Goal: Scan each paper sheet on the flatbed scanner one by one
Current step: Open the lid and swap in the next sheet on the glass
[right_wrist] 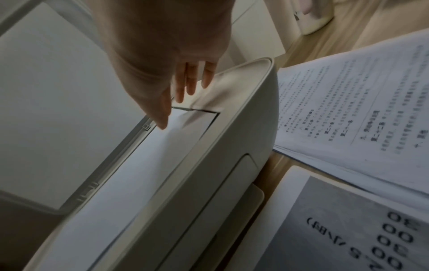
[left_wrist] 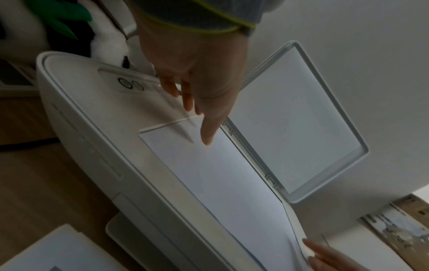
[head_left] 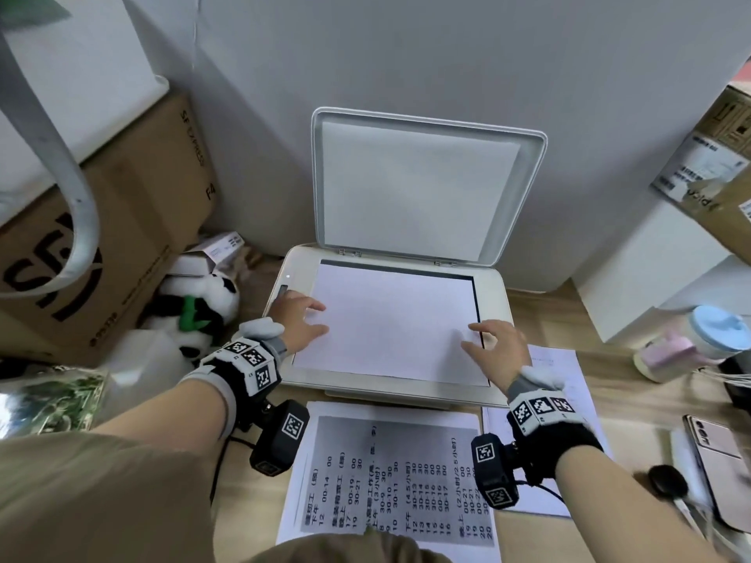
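A white flatbed scanner [head_left: 390, 396] stands on the wooden desk with its lid [head_left: 418, 184] raised against the wall. A blank-side-up paper sheet [head_left: 390, 323] lies on the glass, also seen as the sheet [left_wrist: 216, 174] and the sheet [right_wrist: 130, 176] from the wrists. My left hand [head_left: 298, 319] rests with straight fingers on the sheet's left edge; its fingers [left_wrist: 209, 128] touch the paper. My right hand [head_left: 495, 347] lies with spread fingers on the sheet's right edge near the glass border [right_wrist: 209, 124]. Neither hand grips anything.
A printed sheet [head_left: 390, 473] lies in front of the scanner, and more printed sheets [head_left: 556, 420] to its right. Cardboard boxes [head_left: 122, 245] and a plush panda [head_left: 203, 306] crowd the left. A phone [head_left: 715, 453] and a jar [head_left: 691, 343] stand at the right.
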